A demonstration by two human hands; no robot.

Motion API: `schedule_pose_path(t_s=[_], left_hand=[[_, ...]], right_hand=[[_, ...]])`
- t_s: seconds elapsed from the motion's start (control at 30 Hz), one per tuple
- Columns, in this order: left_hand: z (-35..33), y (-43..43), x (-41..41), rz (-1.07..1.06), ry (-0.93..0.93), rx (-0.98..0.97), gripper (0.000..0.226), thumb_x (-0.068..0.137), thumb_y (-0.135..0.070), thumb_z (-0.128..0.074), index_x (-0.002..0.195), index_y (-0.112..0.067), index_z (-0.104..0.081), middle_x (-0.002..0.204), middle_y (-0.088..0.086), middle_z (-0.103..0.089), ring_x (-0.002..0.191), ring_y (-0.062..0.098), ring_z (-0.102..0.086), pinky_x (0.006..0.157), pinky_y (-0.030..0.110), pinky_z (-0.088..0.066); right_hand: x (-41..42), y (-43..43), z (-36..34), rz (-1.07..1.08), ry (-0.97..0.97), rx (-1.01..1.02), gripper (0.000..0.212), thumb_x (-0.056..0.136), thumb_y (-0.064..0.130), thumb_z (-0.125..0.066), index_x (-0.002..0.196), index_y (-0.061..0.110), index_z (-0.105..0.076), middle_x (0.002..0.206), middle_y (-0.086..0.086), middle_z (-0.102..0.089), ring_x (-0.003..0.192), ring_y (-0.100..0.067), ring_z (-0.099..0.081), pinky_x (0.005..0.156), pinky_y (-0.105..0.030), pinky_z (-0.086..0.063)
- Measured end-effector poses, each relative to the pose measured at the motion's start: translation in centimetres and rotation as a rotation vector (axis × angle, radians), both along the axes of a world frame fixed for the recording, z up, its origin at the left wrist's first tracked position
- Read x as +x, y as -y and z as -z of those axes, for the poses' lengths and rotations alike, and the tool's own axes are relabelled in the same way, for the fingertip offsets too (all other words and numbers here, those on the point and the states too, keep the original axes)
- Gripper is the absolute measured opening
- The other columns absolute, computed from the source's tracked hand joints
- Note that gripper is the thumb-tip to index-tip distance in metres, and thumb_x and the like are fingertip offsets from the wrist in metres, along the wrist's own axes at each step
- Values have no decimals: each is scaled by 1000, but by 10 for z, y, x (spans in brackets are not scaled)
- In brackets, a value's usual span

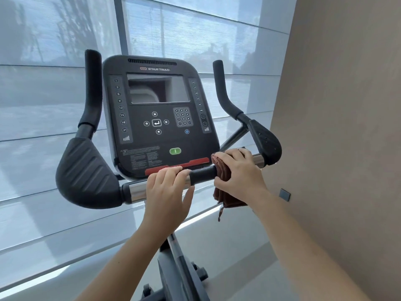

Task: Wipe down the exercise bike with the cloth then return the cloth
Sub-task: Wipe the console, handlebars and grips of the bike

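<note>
right grip (236, 172): clamped round the brown cloth (227, 198), your fingers pressing it onto the handlebar (202, 173).
cloth: draped over the bar under your right grip, its loose end hanging below.
left grip (167, 192): just left of the right grip, fingers curled over the handlebar's chrome part, thumb underneath.
console (156, 118): above and beyond both grips, screen unlit.
exercise bike (173, 268): its frame shows below, between your forearms.
</note>
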State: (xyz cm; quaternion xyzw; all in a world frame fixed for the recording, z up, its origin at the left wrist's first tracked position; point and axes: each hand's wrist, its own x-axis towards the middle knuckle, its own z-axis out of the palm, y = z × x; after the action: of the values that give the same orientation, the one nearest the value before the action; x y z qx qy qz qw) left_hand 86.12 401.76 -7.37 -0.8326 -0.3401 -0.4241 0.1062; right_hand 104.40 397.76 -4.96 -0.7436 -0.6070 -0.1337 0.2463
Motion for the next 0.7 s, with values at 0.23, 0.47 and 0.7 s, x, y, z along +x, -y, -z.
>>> schedule_pose_path(t_s=[0.23,0.47,0.7], left_hand=[[0,1,-8,114,62,-20,27,69,-1,-72,94,-3,-65,100,12,-67,92,33,-61,81,40,-43],[-1,5,-32,214,78,-41,29,69,8,-69,97,3,-63,100,18,-65,95,37,-59,86,45,-47],[3,13,-59,241,90,-51,29,69,6,-69,97,0,-64,103,15,-65,100,34,-59,90,43,-43]], right_hand=[[-44,-8,9,-50,32,62,57,73,39,-57,128,33,-43,126,8,-47,126,-21,-28,90,-46,-42],[-58,2,9,-38,-27,181,51,73,25,-64,123,23,-55,118,2,-56,116,-23,-38,82,-41,-50],[-81,20,8,-32,-132,237,51,75,20,-68,125,19,-55,118,-1,-57,111,-19,-41,85,-33,-47]])
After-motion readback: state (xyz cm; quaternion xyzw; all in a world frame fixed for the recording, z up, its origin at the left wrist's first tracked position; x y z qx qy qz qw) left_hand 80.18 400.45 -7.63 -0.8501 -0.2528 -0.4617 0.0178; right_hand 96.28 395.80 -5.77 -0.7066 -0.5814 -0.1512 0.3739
